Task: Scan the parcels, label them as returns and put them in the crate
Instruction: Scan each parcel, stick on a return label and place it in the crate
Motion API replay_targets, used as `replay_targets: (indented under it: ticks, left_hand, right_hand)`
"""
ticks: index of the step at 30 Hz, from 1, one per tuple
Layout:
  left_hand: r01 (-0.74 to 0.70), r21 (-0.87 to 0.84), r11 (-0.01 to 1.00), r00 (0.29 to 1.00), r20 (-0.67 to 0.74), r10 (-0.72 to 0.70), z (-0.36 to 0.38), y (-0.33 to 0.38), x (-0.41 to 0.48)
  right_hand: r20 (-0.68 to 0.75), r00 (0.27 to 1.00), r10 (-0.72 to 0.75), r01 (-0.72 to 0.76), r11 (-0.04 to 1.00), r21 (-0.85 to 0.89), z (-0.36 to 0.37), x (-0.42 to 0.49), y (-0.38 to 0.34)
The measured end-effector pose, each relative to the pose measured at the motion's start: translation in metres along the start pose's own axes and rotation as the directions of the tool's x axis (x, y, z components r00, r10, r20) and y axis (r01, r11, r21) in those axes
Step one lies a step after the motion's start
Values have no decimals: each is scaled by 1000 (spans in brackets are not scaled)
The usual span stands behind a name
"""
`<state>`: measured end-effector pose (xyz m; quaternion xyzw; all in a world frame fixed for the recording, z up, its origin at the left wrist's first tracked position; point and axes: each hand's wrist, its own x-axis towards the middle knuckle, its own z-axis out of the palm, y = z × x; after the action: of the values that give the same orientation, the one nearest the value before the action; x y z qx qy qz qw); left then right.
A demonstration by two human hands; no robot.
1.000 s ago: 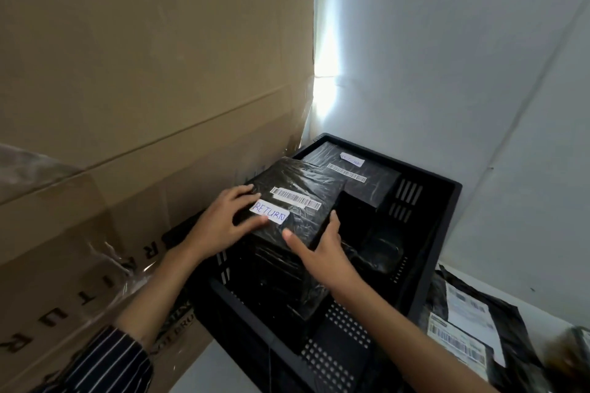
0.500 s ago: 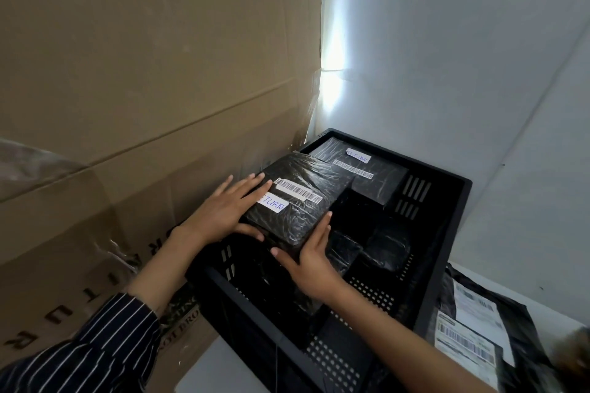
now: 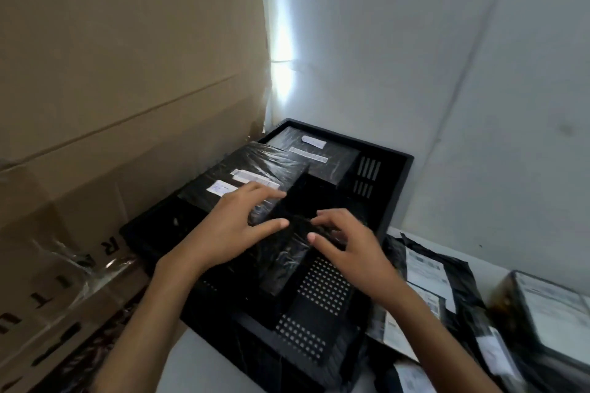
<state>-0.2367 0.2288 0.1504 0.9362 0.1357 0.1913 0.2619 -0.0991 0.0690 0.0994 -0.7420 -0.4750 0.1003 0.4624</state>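
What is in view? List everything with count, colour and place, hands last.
Slotted black plastic crate: one, black, on the table.
Film-wrapped black parcels with white labels: at least two, black, inside the crate.
Flat black plastic mailer bags: several, black, right of the crate.
Large brown cardboard box: one, brown, left of the crate.
White table: one, white, under the crate.
Left hand: one, fingers spread, over the parcels.
Right hand: one, fingers spread, over the crate.
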Motion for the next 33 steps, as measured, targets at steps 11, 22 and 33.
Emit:
replay_targets:
  ticks: [11, 22, 33]
  left_hand:
    - [131, -490, 862, 969, 247, -7, 163, 139, -5]
    - [372, 374, 850, 765, 395, -509, 299, 96, 9]
    - [614, 26, 789, 758, 258, -599, 301, 81, 20]
  right_hand:
    - [-302, 856, 420, -438, 899, 9, -82, -157, 125]
    - [-292, 578, 762, -816, 549, -180, -39, -141, 218]
    - [-279, 448, 850, -738, 527, 421, -44, -145, 197]
